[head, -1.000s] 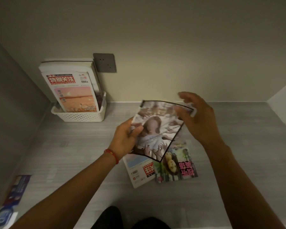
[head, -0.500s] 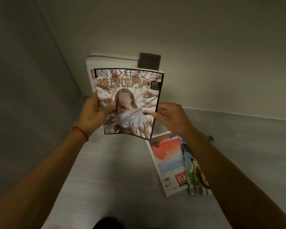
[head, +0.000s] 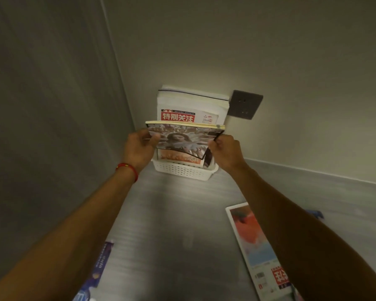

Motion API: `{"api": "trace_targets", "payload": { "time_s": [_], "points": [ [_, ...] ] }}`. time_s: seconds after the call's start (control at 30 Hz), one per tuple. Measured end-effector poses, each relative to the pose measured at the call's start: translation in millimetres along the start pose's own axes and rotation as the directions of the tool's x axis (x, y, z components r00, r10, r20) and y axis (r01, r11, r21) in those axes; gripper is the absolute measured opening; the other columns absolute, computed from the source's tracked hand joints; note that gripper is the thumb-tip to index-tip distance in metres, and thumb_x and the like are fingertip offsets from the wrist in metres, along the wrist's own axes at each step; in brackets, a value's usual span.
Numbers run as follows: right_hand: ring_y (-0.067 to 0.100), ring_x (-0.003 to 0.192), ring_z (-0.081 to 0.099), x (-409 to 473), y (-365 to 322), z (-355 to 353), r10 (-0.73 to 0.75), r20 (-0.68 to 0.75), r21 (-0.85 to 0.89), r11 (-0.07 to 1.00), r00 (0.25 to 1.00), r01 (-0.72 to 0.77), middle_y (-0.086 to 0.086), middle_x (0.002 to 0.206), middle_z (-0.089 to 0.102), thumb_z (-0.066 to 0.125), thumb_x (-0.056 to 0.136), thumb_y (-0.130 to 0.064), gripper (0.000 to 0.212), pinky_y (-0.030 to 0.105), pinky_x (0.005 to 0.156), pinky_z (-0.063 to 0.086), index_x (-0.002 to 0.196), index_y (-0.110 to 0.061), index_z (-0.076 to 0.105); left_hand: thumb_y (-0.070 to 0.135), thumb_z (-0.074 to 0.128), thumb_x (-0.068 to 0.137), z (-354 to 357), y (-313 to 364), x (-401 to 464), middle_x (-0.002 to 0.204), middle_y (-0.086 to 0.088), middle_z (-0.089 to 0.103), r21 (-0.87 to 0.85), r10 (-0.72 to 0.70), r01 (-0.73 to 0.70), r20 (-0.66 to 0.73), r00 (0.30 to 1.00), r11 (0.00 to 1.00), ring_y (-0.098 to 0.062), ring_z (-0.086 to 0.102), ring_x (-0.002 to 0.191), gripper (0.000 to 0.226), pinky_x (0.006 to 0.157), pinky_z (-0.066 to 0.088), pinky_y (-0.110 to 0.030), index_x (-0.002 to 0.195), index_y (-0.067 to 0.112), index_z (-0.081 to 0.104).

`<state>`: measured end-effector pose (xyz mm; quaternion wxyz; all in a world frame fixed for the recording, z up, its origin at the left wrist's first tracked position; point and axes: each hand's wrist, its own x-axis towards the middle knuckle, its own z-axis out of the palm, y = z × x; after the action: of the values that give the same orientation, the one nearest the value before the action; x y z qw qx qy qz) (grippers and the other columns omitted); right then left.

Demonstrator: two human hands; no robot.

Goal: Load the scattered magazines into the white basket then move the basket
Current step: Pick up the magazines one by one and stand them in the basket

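Observation:
A white perforated basket [head: 182, 171] stands in the corner against the back wall, with several magazines [head: 191, 105] upright in it; the front one has a red title block. My left hand [head: 139, 148] and my right hand [head: 225, 152] both grip a magazine with a woman on its cover [head: 182, 140], one hand at each side. It is tilted forward just above the basket's front, in front of the stored magazines. A magazine with a red and blue cover [head: 254, 246] lies flat on the grey floor at the lower right, partly under my right arm.
A dark wall socket [head: 244, 104] sits on the back wall right of the basket. A grey side wall runs along the left. A blue leaflet [head: 100, 263] lies on the floor by the left wall, and a small blue object [head: 316, 213] lies at the right.
Both hands carried the held magazine forward from above the floor pile to the basket. It has tipped from upright to leaning forward over the basket's front. The view has swung towards the corner.

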<state>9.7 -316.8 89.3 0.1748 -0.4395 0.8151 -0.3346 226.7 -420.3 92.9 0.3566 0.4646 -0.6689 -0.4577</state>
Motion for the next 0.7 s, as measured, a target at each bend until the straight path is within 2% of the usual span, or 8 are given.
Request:
{"api": "trace_targets", "payload": {
  "time_s": [0.07,0.17,0.27,0.3,0.4,0.5,0.6,0.7],
  "points": [
    [0.013,0.061,0.059,5.9,6.1,10.6,0.062,-0.001,0.005,0.998,0.998,-0.062,0.013,0.089,0.073,0.049,0.098,-0.021,0.026,0.008,0.046,0.037,0.085,-0.008,0.067,0.013,0.061,0.094,4.6,-8.0,6.6,0.105,-0.015,0.073,-0.031,-0.041,0.043,0.041,0.998,0.999,-0.023,0.069,0.097,0.020,0.081,0.052,-0.025,0.106,0.002,0.073],
    [0.032,0.089,0.067,10.1,13.7,26.2,0.175,0.008,0.079,0.981,0.984,-0.175,0.018,0.102,0.072,0.048,0.099,-0.019,0.027,0.026,0.069,0.049,0.101,-0.001,0.068,0.011,0.060,0.094,13.6,-20.5,15.2,0.108,-0.020,0.072,-0.113,-0.140,0.147,0.070,0.988,0.983,-0.021,0.066,0.093,0.019,0.077,0.053,-0.023,0.106,0.004,0.072],
    [0.035,0.100,0.066,9.4,13.2,36.9,0.199,0.040,0.142,0.969,0.979,-0.202,0.018,0.114,0.068,0.045,0.099,-0.012,0.026,0.042,0.086,0.056,0.118,-0.005,0.062,0.012,0.062,0.093,21.3,-33.4,20.4,0.103,-0.013,0.070,-0.162,-0.240,0.247,0.060,0.969,0.955,-0.032,0.066,0.103,0.010,0.094,0.054,-0.041,0.095,0.013,0.073],
    [0.035,0.102,0.066,8.5,12.3,38.7,0.191,0.055,0.172,0.965,0.980,-0.198,0.016,0.116,0.067,0.044,0.099,-0.009,0.028,0.045,0.089,0.056,0.122,-0.008,0.060,0.012,0.062,0.093,22.5,-37.0,21.8,0.100,-0.010,0.069,-0.157,-0.239,0.246,0.059,0.969,0.957,-0.031,0.066,0.102,0.012,0.093,0.053,-0.040,0.090,0.017,0.072],
    [0.029,0.098,0.064,4.6,15.0,39.5,0.155,0.088,0.281,0.944,0.984,-0.173,0.011,0.113,0.066,0.043,0.093,-0.001,0.035,0.041,0.080,0.056,0.121,-0.016,0.057,0.002,0.058,0.093,28.6,-46.4,26.1,0.108,-0.002,0.071,-0.186,-0.188,0.211,0.137,0.973,0.960,-0.022,0.066,0.104,0.024,0.083,0.054,-0.026,0.108,0.016,0.070],
    [0.013,0.100,0.067,-5.6,23.0,35.1,0.140,0.137,0.431,0.883,0.981,-0.186,-0.001,0.111,0.069,0.049,0.087,0.003,0.039,0.026,0.079,0.054,0.113,-0.024,0.060,-0.011,0.053,0.091,34.8,-48.1,25.3,0.128,0.001,0.061,-0.224,-0.189,0.231,0.194,0.962,0.947,-0.013,0.058,0.121,0.044,0.094,0.053,-0.026,0.129,0.011,0.057],
    [-0.004,0.092,0.065,-29.0,41.3,25.3,0.112,0.087,0.389,0.911,0.990,-0.137,-0.012,0.111,0.067,0.057,0.090,-0.003,0.037,0.004,0.071,0.049,0.109,-0.033,0.065,-0.014,0.052,0.090,41.1,-45.0,12.0,0.110,0.014,0.058,-0.191,-0.162,0.192,0.164,0.973,0.963,0.000,0.060,0.101,0.045,0.071,0.049,-0.004,0.113,0.025,0.057],
    [0.015,0.102,0.066,-63.6,82.7,13.1,0.118,-0.004,0.313,0.943,0.993,-0.111,0.001,0.120,0.066,0.059,0.092,-0.004,0.032,0.026,0.088,0.055,0.120,-0.018,0.064,-0.003,0.055,0.090,47.5,-45.6,-16.4,0.122,0.005,0.057,0.122,-0.089,0.079,0.077,0.993,0.989,-0.012,0.056,0.109,0.050,0.069,0.042,0.001,0.137,0.015,0.050]
  ]
}}
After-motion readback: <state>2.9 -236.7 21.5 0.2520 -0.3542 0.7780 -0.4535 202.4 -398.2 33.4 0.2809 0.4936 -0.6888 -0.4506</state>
